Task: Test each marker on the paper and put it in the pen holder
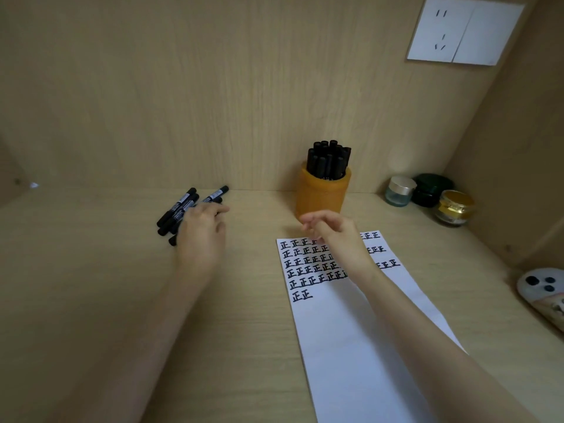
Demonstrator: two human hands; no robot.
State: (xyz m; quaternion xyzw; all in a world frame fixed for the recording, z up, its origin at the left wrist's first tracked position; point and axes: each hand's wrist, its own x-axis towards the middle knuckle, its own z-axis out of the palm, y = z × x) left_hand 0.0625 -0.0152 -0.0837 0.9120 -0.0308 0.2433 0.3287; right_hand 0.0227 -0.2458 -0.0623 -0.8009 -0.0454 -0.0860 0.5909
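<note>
In the head view, the orange pen holder (323,195) stands upright at the back of the surface (91,270). Well left of the pen holder, the left hand (203,236) lies with fairly straight fingers over the loose markers (178,210), touching them but not visibly clasping one. Just in front of the pen holder, the right hand (332,232) hovers over the top of the paper (351,346), its fingers loosely curled and empty.

We judge that drawing one marker from the pile could set the others rolling. The right forearm crosses the paper and could drag it or smear the ink.

The pen holder is packed with capped black markers (329,160) standing on end, so we think another could jam or tip it. Right of the pen holder sit a clear jar (399,190), a dark green jar (432,189) and a gold-lidded jar (454,207). All three are closed, and we cannot tell their contents.
</note>
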